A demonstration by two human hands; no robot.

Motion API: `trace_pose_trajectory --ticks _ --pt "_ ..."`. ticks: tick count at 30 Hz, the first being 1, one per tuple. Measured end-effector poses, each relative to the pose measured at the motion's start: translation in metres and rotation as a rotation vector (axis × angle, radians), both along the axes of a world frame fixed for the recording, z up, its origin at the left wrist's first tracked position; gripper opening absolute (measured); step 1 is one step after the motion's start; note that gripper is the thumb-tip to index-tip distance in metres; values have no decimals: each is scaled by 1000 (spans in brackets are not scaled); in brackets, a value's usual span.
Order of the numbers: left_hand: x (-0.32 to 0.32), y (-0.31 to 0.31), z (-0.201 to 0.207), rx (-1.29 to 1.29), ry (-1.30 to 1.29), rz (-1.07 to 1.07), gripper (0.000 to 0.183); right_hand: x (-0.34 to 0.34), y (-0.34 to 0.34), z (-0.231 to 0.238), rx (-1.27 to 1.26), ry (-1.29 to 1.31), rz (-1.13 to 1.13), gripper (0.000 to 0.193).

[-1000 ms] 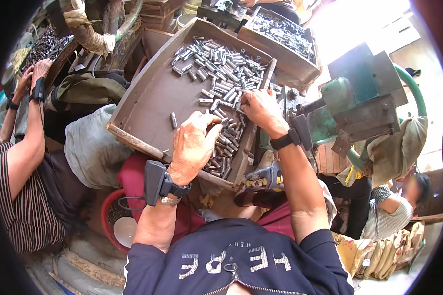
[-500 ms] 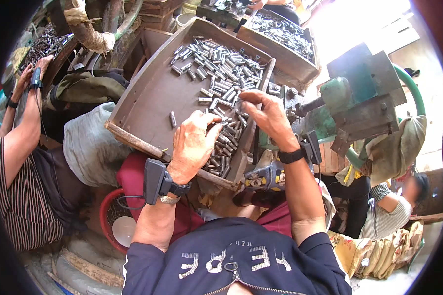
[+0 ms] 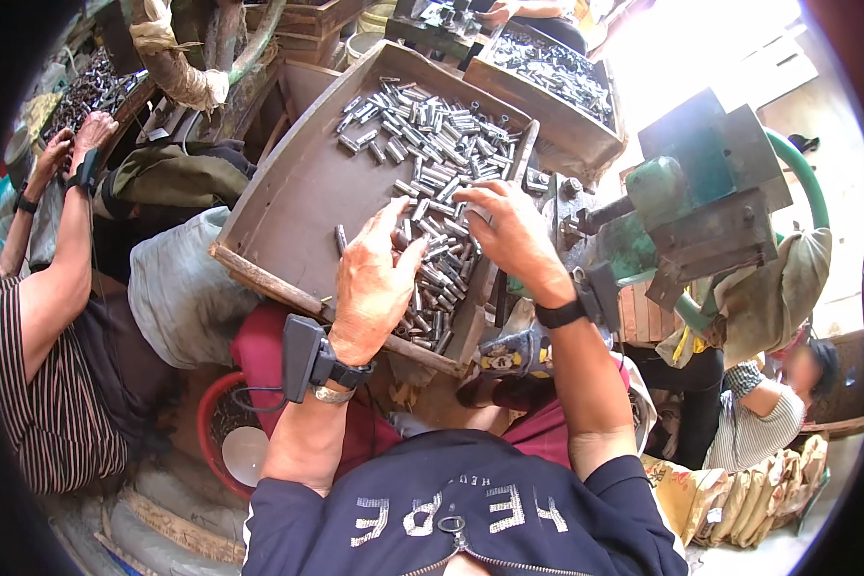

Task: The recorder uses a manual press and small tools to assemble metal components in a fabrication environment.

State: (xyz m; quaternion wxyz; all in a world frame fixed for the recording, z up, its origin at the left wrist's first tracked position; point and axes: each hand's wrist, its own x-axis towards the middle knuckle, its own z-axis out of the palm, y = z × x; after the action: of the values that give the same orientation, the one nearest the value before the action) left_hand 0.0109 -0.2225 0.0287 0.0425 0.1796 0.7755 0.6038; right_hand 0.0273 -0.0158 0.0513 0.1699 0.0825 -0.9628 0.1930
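Short metal cylinders (image 3: 444, 139) lie heaped in a shallow wooden tray (image 3: 288, 202) in front of me; some look like hollow sleeves. My left hand (image 3: 374, 283) is over the near part of the heap. Its fingers curl inward, and what they close around is mostly hidden. To the right, my right hand (image 3: 512, 230) reaches over the tray's right side. Its fingers are bent, with the thumb apart from them, and the fingertips meet the heap. One loose cylinder (image 3: 341, 239) lies left of my left hand.
Beyond the tray stands another wooden box (image 3: 547, 120) full of metal pieces. A green machine (image 3: 662, 211) is close on the right. On the left a co-worker's hands (image 3: 86, 139) are at another heap. A red basin (image 3: 219, 432) sits low by my left leg.
My left hand's index finger and thumb have moved farther apart. My right hand has shifted slightly, its fingertips a little lower over the heap. The co-worker's hands on the left have moved slightly right.
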Motion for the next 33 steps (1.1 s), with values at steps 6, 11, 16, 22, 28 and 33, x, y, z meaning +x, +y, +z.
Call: trace_pose_trajectory --ticks 6,11,16,22,28,33 --pt "-1 0 4 61 5 144 49 -38 -17 -31 278 -34 199 29" --pt "-2 -2 2 42 32 158 48 -48 -27 -26 475 -45 193 11" --pt "-2 -1 5 29 45 149 47 -46 -23 -27 522 -8 229 10" --pt "-1 -1 0 -61 82 130 43 -30 -22 -13 56 -23 82 15" --pt "0 -6 -5 -160 130 -3 29 9 -35 13 -497 -197 145 26" --pt "-2 -6 0 -83 58 -160 23 21 -33 10 -535 -85 94 26"
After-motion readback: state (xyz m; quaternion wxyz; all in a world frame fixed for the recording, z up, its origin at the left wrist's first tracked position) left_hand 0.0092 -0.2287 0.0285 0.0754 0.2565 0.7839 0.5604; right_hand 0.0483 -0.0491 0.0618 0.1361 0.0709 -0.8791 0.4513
